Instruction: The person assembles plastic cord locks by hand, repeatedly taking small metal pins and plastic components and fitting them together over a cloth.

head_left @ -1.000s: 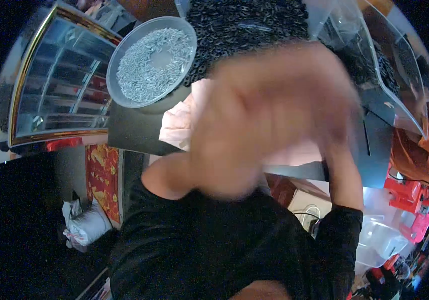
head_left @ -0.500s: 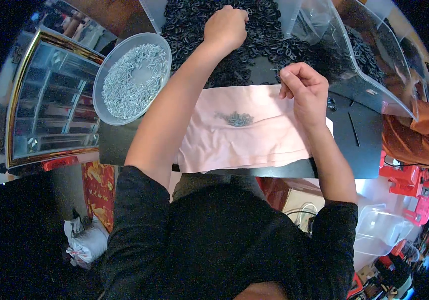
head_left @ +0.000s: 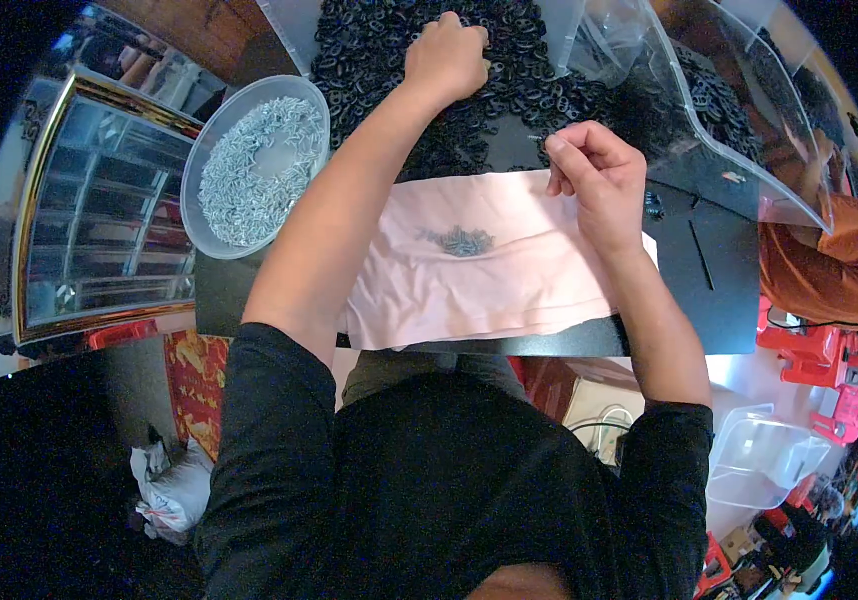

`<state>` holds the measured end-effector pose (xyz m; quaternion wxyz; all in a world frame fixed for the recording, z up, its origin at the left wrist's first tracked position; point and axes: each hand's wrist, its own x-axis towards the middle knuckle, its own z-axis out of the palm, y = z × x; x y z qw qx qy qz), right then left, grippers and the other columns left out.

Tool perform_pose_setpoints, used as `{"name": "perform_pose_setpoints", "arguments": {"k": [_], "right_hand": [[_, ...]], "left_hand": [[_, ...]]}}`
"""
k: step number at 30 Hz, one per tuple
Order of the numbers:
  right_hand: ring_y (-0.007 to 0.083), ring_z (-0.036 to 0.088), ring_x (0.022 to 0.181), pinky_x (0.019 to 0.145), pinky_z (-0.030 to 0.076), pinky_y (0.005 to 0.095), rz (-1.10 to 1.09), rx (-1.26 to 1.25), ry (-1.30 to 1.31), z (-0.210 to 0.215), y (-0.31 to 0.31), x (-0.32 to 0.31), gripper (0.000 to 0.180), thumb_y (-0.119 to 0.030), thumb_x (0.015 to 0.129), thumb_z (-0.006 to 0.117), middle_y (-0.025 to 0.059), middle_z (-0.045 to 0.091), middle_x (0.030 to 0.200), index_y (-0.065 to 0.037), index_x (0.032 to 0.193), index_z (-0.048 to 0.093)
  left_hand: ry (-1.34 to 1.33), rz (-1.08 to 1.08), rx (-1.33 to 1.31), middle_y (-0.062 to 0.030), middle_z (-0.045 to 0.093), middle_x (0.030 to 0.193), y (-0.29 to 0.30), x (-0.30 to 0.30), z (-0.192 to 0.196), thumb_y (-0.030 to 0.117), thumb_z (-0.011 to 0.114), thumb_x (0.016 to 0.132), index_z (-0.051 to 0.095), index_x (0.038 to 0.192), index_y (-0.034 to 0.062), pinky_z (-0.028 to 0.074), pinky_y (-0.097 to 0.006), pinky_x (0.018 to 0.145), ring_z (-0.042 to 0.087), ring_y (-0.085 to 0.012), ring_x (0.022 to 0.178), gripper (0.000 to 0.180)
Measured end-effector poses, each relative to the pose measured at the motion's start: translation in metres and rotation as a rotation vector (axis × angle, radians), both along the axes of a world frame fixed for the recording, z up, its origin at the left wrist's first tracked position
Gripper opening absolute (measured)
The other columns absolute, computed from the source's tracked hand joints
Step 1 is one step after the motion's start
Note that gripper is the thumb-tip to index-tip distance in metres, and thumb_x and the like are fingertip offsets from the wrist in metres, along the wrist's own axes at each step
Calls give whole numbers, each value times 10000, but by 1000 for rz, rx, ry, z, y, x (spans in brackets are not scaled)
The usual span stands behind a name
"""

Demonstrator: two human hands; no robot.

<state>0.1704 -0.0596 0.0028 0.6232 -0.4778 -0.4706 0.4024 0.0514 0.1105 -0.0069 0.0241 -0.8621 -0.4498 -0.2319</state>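
A: The right hand (head_left: pixel 599 180) pinches something tiny between thumb and fingertips, too small to tell what. The left hand (head_left: pixel 446 55) is curled down into the heap of black rings (head_left: pixel 419 120), fingers buried, so its grip is hidden.

B: How far along?

A: Early, I judge. Just left of the right hand, only a small cluster of metal pieces (head_left: pixel 459 240) lies on the pink cloth (head_left: pixel 509 280). Beyond the left forearm, the bowl of silver pieces (head_left: pixel 254 165) is full, the heap large.
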Motion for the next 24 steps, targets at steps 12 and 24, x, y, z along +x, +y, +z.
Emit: {"name": "perform_pose_setpoints", "arguments": {"k": [12,24], "right_hand": [[43,471,504,440,428,198,3,5,-21,0,2,0,112,-91,799,602,-16,520,607,-13,719,586],[51,474,501,440,421,201,-28,7,-62,-1,3,3,123,-95,799,597,-4,518,600,-11,710,585]], "left_hand": [[29,-182,-103,-172,588,897,16,-7,-8,93,607,693,616,873,55,471,-418,765,574,-333,891,184],[7,-184,-100,-172,590,902,-1,-15,-2,129,643,706,610,906,46,475,-419,758,583,-331,875,219]]}}
